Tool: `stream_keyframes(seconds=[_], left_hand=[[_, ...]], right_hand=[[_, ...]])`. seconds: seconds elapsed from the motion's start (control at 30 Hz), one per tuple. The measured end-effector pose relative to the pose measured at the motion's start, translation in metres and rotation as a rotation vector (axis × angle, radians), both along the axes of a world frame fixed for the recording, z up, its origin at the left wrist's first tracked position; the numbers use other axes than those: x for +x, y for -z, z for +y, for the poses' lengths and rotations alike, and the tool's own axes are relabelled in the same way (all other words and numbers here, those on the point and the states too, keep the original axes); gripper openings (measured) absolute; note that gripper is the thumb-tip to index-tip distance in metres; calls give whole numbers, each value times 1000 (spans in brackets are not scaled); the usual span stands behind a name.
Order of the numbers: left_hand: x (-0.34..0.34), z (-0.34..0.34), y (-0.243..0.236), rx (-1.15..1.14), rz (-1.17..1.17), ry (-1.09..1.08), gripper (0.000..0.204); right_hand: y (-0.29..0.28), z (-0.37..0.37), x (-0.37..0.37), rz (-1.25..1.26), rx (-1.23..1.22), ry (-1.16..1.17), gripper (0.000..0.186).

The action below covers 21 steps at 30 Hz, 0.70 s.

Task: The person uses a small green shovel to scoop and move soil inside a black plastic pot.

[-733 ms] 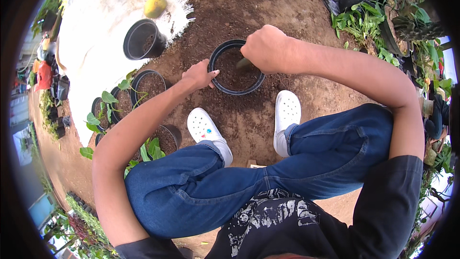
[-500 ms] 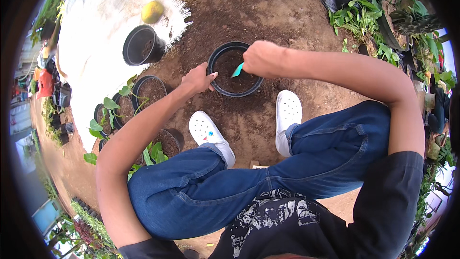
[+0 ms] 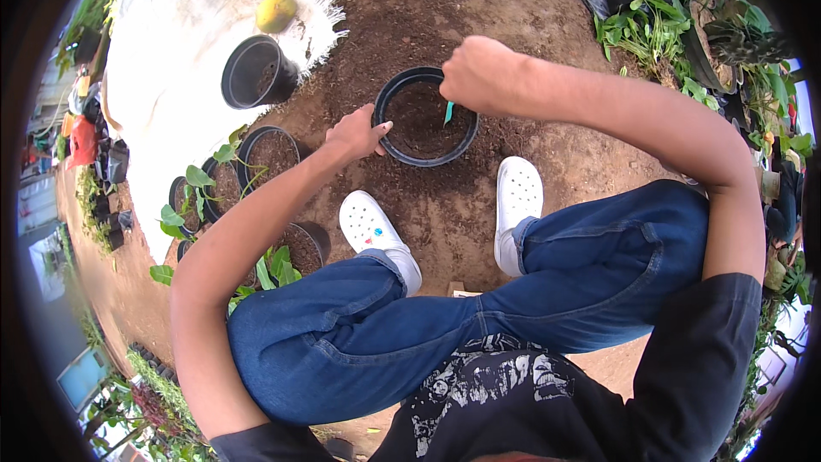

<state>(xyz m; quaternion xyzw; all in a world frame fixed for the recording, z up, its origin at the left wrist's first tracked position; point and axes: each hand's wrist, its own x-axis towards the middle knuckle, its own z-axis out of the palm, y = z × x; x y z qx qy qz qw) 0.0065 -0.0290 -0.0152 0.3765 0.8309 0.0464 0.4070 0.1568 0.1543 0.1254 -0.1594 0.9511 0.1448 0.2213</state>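
Observation:
A round black plant pot (image 3: 428,162) with dark soil (image 3: 417,124) inside stands on the ground in front of my feet. My left hand (image 3: 354,132) grips its left rim, thumb over the edge and the other fingers along the outer wall. Above the pot's right side, my right hand (image 3: 481,75) is closed in a fist around a small teal trowel (image 3: 448,112). Only part of the blade shows, pointing down into the pot; the fist hides the handle. Whether the tip touches the soil, I cannot tell.
An empty-looking black pot (image 3: 254,77) and a yellowish round fruit (image 3: 275,13) sit on a white woven sheet (image 3: 180,43). Soil-filled pots (image 3: 270,154), some with leafy plants, stand by my left forearm. More plants (image 3: 650,30) line the right. My white clogs (image 3: 519,197) flank the pot.
My right hand has risen and moved slightly away from me, and the trowel blade now hangs more upright. My left hand stays on the rim; the whole view has shifted a little.

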Motion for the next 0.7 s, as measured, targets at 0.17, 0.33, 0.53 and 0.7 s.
stream_keyframes(seconds=[0.17,0.33,0.53,0.7], left_hand=[[-7,1,7,-115,-10,-19,44],[-5,0,5,-112,-14,-12,43],[-7,0,8,-104,-22,-7,41],[-4,-1,4,-93,-17,-10,41]], right_hand=[[21,1,0,5,-100,92,10],[-10,-13,-9,-293,-68,301,29],[21,-9,-6,-698,-543,906,32],[5,-3,-14,-775,-419,885,30]])
